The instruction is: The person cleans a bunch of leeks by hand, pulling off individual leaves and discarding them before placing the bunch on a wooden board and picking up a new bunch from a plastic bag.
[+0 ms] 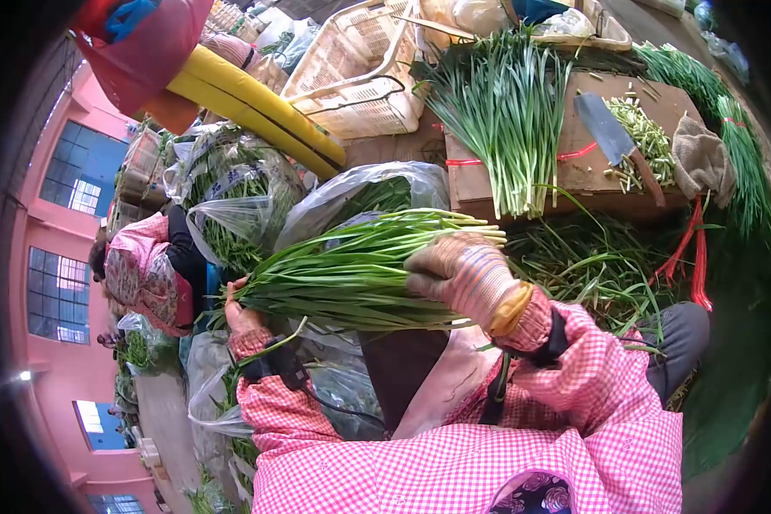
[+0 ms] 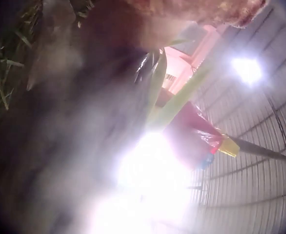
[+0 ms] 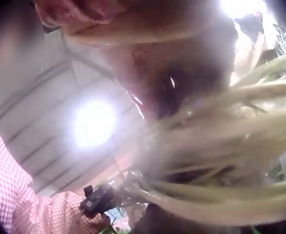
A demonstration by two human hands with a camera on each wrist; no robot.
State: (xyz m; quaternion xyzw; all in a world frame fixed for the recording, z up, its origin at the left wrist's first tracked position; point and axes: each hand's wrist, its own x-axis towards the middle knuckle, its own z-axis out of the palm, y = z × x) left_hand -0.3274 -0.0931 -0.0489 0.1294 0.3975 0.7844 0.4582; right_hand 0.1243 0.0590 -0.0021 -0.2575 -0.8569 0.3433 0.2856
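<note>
A loose bunch of garlic chives (image 1: 343, 270) lies sideways across the person's front, pale stem ends to the right and leaf tips to the left. The bare left hand (image 1: 242, 313) holds the leafy end, its fingers partly hidden behind the leaves. Over the stem end, the right hand (image 1: 463, 272) in a striped knit glove has curled fingers gripping stems; its fingertips are hidden. Blurred stems (image 3: 230, 195) cross close in front of the right wrist camera. The left wrist view is mostly glare, with one green leaf (image 2: 182, 97) showing.
Ahead, a cardboard-topped stand (image 1: 480, 190) carries another chive bunch (image 1: 505, 120) over red tie (image 1: 578, 152), a cleaver (image 1: 604, 128), chopped stem ends (image 1: 638, 128) and a cloth (image 1: 702, 158). Plastic bags of greens (image 1: 240, 206), a crate (image 1: 360, 68) and a yellow post (image 1: 257, 107) stand left.
</note>
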